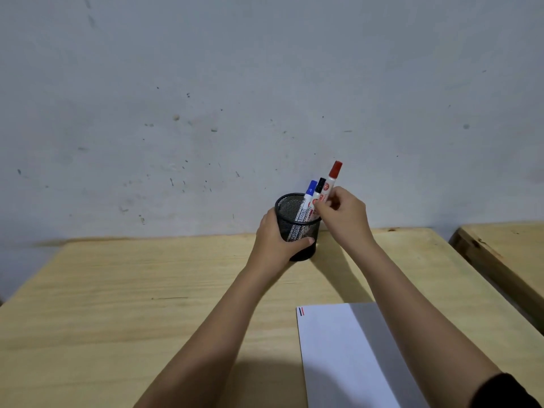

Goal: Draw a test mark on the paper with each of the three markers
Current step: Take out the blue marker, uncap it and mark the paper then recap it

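1. Markers stand at the far edge of the counter [147,290] in a black mesh cup [297,228]; the right hand [344,216] has its fingers pinched on the red marker [332,181], which sits higher than the other two.
2. The left hand [273,240] is wrapped around the cup, steadying it; keep that hold and move the red one straight along its axis so it clears the rim.
3. The blue marker [309,192] and black marker [319,187] lean capped beside it.
4. Paper [338,348] lies nearer, with what seem to be three short strokes at its top-left corner.
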`<state>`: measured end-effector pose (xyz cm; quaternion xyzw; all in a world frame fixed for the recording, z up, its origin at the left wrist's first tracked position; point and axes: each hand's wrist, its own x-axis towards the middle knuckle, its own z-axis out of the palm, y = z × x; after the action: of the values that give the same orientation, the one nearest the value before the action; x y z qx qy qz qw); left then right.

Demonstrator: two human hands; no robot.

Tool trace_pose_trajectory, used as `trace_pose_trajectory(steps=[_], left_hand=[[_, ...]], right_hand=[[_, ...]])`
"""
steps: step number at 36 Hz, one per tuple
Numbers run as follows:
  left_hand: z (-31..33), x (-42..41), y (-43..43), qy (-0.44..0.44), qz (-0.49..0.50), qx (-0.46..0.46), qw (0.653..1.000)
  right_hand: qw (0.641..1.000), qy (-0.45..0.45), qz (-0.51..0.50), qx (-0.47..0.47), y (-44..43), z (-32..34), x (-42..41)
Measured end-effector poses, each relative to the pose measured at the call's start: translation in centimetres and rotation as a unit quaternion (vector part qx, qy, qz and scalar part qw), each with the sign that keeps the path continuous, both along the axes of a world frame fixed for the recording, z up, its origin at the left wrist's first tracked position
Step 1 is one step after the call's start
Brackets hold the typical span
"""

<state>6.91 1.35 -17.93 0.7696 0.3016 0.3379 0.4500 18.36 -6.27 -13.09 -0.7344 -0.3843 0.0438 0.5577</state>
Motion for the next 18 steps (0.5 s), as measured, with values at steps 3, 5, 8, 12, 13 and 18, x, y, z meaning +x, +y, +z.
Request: trace_pose_trajectory(steps=[3,5,8,12,13,18], left_hand=[[-0.1,0.1,0.3,0.003,-0.001,0.003,1.000],[-0.2,0.1,0.4,0.006,0.000,0.001,1.000],[-0.2,0.2,0.5,0.004,-0.001,0.000,1.000],[-0.3,0.3,0.6,0.001,-0.006,0.004,1.000],[-0.3,0.3,0.6,0.002,-0.006,0.005,1.000],[-0.5,0.4,0.7,-0.005,-0.008,-0.004,1.000]], right_hand=[[1.000,-0.008,0.000,-0.011,0.1,0.2,0.0],[1.000,-0.008,0.002,-0.022,0.2,0.3,-0.1],[1.000,-0.006,-0.002,-0.030,0.6,0.2,0.0],[0.999,0.005,-0.009,-0.031,0.9,0.1,0.1],[0.999,0.007,-0.011,-0.032,1.0,0.1,0.1],[0.998,0.042,-0.024,-0.036,1.6,0.1,0.3]])
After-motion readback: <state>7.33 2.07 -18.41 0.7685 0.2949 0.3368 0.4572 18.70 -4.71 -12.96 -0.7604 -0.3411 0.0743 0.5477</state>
